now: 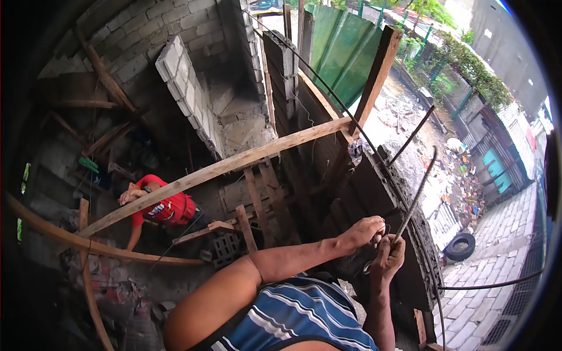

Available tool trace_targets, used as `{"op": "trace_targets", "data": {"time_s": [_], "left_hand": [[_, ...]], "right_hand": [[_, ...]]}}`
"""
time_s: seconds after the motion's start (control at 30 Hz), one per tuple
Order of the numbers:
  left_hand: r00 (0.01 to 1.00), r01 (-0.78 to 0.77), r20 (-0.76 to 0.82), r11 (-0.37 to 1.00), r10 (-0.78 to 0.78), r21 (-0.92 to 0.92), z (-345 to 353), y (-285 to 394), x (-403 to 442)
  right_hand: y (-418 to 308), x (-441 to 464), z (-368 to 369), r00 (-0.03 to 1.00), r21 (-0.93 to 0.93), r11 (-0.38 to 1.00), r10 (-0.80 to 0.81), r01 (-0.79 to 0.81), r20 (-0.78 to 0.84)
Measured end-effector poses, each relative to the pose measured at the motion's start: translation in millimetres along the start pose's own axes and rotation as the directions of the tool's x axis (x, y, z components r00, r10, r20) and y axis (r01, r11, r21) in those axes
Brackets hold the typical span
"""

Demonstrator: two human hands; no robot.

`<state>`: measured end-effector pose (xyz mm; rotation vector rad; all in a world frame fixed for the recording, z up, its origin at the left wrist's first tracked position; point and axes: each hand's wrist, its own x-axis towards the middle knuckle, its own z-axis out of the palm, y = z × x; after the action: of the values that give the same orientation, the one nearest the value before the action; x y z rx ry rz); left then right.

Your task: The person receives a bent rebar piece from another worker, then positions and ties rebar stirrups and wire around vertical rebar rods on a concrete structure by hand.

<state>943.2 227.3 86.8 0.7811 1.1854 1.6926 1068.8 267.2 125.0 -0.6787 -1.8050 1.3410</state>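
Observation:
My left hand [364, 231] reaches across from the left, its fingers pinched together on a thin dark wire [384, 229] that loops between my two hands. Just below it is my right hand [389, 255], closed around the lower end of a steel rebar rod [419, 196]. The rod slants up to the right and bends slightly near its top. Both hands are almost touching, above the edge of a dark wall. What lies inside the left fingertips is partly hidden.
A long timber [234, 171] crosses ahead, meeting an upright post [377, 82]. Another rebar [412, 136] sticks up from the rough wall edge [430, 257]. Below left, a person in a red shirt [170, 202] bends among timbers. A tire [460, 247] lies outside at right.

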Motion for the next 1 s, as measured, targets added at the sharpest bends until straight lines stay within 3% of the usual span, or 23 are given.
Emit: {"op": "trace_targets", "data": {"time_s": [0.03,0.1,0.17,0.2,0.3,0.33,0.43,0.5,0.53,0.6,0.7,0.8,0.83,0.87,0.93,0.97,1.0], "left_hand": [[0.996,0.088,0.039,0.982,-0.082,-0.170,-0.1,5.7,-4.8],[0.991,0.133,0.047,0.970,-0.127,-0.201,-5.5,19.1,-8.6],[0.999,0.023,0.030,0.998,-0.021,-0.054,-11.3,25.7,-9.1],[0.986,-0.167,0.014,0.982,0.166,0.085,-12.9,22.0,-5.2],[0.977,-0.213,-0.035,0.977,0.212,-0.019,-20.4,18.2,-9.0],[0.976,-0.214,-0.041,0.977,0.213,-0.018,-20.4,19.2,-14.1],[0.974,-0.171,-0.144,0.984,0.176,0.050,-22.3,23.3,-28.9],[0.956,-0.218,-0.147,0.951,0.253,0.218,-29.4,26.7,-29.9],[0.955,-0.218,-0.152,0.951,0.254,0.220,-33.9,23.9,-31.4],[0.995,-0.098,0.029,0.993,0.096,0.060,-46.9,9.3,-34.4],[0.996,0.022,0.085,0.987,-0.035,0.159,-59.4,-16.2,-51.6],[0.987,0.104,-0.119,0.995,-0.104,-0.008,-85.0,-23.2,-72.2],[0.986,0.015,-0.165,0.999,-0.009,0.038,-99.9,-9.7,-78.8],[0.956,-0.034,-0.293,0.999,0.021,-0.038,-115.3,0.6,-82.1],[0.823,-0.120,-0.564,0.990,0.060,-0.069,-161.6,25.4,-83.1],[0.742,-0.243,-0.655,0.968,0.143,-0.065,-191.7,39.5,-85.1],[0.667,-0.206,-0.722,0.977,0.182,0.056,-221.0,64.1,-91.5]], "right_hand": [[-2.7,1.6,2.2,1.000,0.085,0.996,-0.012,0.014,-0.026],[-3.7,5.6,-0.3,0.999,0.054,0.998,-0.033,0.033,0.008],[-9.8,12.1,3.9,0.999,-0.035,0.999,-0.022,0.023,0.031],[-13.3,14.5,11.8,1.000,0.013,1.000,0.005,-0.005,0.026],[-8.0,24.6,17.5,0.996,0.042,0.999,-0.018,0.014,0.088],[-17.9,24.3,20.2,0.996,0.069,0.996,0.042,-0.047,0.078],[-15.9,23.5,24.5,0.998,0.060,0.996,0.066,-0.067,0.026],[-10.8,23.0,29.1,0.998,0.070,0.996,0.053,-0.056,0.037],[-11.3,22.6,32.8,0.998,0.163,0.985,0.055,-0.058,0.023],[-8.3,27.7,36.5,0.999,0.283,0.959,0.035,-0.033,-0.002],[-35.3,43.0,28.6,0.995,0.315,0.948,0.068,-0.042,-0.073],[-42.6,54.3,11.1,0.991,0.351,0.936,0.029,0.020,-0.133],[-43.5,55.2,2.2,0.993,0.333,0.941,-0.022,0.060,-0.116],[-41.0,53.7,-7.8,0.996,0.284,0.957,-0.033,0.054,-0.078],[-25.4,46.6,-21.4,0.999,0.255,0.966,-0.052,0.051,-0.004],[-19.4,42.2,-25.5,0.995,0.227,0.972,-0.072,0.055,0.069],[-18.4,36.0,-24.9,0.996,0.201,0.980,-0.012,-0.006,0.084]]}}
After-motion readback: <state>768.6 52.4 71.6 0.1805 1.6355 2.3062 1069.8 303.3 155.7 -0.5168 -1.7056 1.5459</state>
